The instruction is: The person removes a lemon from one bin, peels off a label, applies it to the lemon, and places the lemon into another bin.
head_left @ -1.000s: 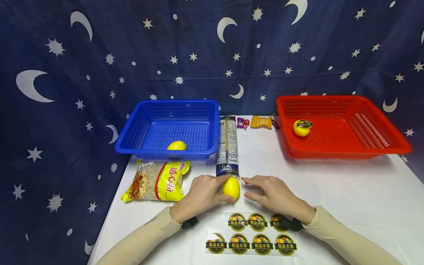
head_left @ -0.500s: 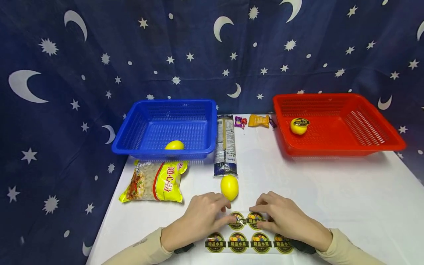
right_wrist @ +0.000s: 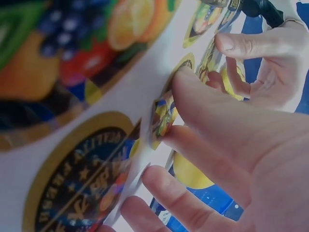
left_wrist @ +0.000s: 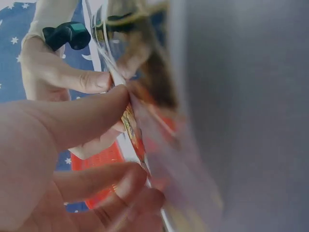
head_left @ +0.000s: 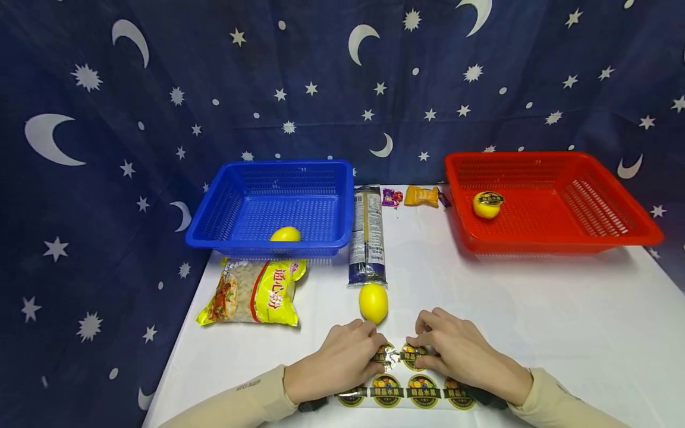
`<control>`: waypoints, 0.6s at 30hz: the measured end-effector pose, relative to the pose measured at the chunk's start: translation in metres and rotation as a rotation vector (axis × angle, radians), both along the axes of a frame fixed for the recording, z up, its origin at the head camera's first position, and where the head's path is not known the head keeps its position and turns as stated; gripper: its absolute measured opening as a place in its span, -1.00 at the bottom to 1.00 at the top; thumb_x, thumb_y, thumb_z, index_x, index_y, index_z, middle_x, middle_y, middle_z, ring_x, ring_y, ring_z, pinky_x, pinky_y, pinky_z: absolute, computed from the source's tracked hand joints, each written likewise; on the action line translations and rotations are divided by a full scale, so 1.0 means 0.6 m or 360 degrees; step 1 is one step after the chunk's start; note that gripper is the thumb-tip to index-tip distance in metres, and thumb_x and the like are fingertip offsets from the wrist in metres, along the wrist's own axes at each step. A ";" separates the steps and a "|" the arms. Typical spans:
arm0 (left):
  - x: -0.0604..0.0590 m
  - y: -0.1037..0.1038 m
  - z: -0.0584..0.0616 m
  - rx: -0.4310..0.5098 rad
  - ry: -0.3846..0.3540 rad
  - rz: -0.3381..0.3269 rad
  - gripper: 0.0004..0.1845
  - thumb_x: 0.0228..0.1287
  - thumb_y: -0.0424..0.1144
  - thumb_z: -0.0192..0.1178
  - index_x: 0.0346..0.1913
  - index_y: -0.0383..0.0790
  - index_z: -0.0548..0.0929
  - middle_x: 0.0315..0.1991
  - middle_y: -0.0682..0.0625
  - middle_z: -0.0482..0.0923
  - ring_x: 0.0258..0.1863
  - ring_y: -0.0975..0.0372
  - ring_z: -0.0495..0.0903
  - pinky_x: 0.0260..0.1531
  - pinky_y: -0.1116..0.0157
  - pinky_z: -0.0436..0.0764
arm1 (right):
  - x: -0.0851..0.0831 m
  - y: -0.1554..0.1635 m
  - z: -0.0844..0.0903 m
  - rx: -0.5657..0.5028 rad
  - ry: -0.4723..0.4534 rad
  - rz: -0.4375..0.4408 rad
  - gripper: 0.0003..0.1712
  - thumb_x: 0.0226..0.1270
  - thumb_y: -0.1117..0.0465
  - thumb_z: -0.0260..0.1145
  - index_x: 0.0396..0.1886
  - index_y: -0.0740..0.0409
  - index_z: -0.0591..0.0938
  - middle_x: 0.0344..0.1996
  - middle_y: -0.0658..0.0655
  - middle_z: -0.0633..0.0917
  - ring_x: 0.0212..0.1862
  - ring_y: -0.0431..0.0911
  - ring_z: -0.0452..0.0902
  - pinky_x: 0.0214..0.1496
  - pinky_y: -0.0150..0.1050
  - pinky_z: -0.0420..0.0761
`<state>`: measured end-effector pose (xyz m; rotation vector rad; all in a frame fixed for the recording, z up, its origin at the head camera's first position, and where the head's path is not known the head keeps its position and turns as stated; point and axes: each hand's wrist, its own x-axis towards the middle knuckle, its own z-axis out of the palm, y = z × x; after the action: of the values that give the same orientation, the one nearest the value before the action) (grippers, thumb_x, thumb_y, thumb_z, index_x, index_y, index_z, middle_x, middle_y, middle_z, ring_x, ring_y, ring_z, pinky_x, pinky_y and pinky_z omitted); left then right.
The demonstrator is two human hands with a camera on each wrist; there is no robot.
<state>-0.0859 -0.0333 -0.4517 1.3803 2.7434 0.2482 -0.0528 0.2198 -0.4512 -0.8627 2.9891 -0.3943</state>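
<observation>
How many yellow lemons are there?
3. One lemon lies in the blue basket, one with a sticker in the red basket, one on the table beyond the hands.

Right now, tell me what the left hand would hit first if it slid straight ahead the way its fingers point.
The left hand points away from the person and slightly right, fingers on the sticker sheet. Going straight on, it would probably meet the loose lemon first, just beyond the fingertips; depth is hard to judge.

Glossy sticker sheet (head_left: 407,389), perforated plastic baskets (head_left: 267,238).
</observation>
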 end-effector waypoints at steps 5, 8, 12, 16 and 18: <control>-0.005 0.002 -0.004 0.0001 -0.0015 0.0044 -0.62 0.14 0.20 0.47 -0.11 0.06 0.74 -0.29 0.17 0.55 -0.41 0.36 0.44 -0.63 0.41 0.28 | 0.002 0.001 -0.006 0.0003 0.0023 -0.0007 -0.55 0.08 -0.19 0.56 -0.03 -0.20 0.83 -0.23 -0.25 0.55 -0.25 -0.32 0.34 -0.49 -0.46 0.31; -0.008 0.004 -0.004 0.0043 -0.0026 0.0035 -0.65 0.11 0.17 0.50 -0.15 0.06 0.75 -0.33 0.18 0.55 -0.42 0.37 0.46 -0.61 0.42 0.30 | 0.002 0.001 -0.007 -0.0011 0.0034 -0.0002 -0.55 0.08 -0.18 0.56 -0.03 -0.19 0.83 -0.23 -0.25 0.55 -0.25 -0.32 0.34 -0.50 -0.47 0.30; -0.010 0.005 -0.003 0.0103 -0.0053 0.0020 -0.66 0.07 0.12 0.54 -0.20 0.06 0.71 -0.37 0.21 0.52 -0.41 0.40 0.46 -0.59 0.45 0.31 | 0.002 0.001 -0.007 -0.0019 0.0035 0.0001 -0.55 0.07 -0.17 0.57 -0.03 -0.19 0.84 -0.23 -0.25 0.55 -0.25 -0.32 0.33 -0.50 -0.47 0.30; -0.004 0.004 0.000 0.0152 -0.0022 -0.0040 -0.75 0.12 -0.03 0.54 -0.23 0.08 0.66 -0.38 0.25 0.55 -0.40 0.42 0.51 -0.59 0.47 0.34 | 0.003 0.001 -0.006 -0.0018 0.0028 -0.0001 -0.55 0.06 -0.17 0.58 -0.03 -0.19 0.84 -0.23 -0.25 0.55 -0.25 -0.32 0.33 -0.50 -0.47 0.29; -0.002 0.003 0.003 0.0195 -0.0021 -0.0072 -0.82 0.18 -0.11 0.50 -0.27 0.10 0.66 -0.40 0.27 0.58 -0.41 0.45 0.52 -0.58 0.50 0.35 | 0.002 0.000 -0.004 -0.0025 0.0007 -0.0012 -0.56 0.06 -0.16 0.59 -0.04 -0.19 0.84 -0.23 -0.26 0.55 -0.26 -0.32 0.32 -0.50 -0.47 0.28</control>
<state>-0.0873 -0.0314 -0.4498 1.4617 2.7236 0.4282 -0.0514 0.2201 -0.4537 -0.8551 2.9983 -0.4171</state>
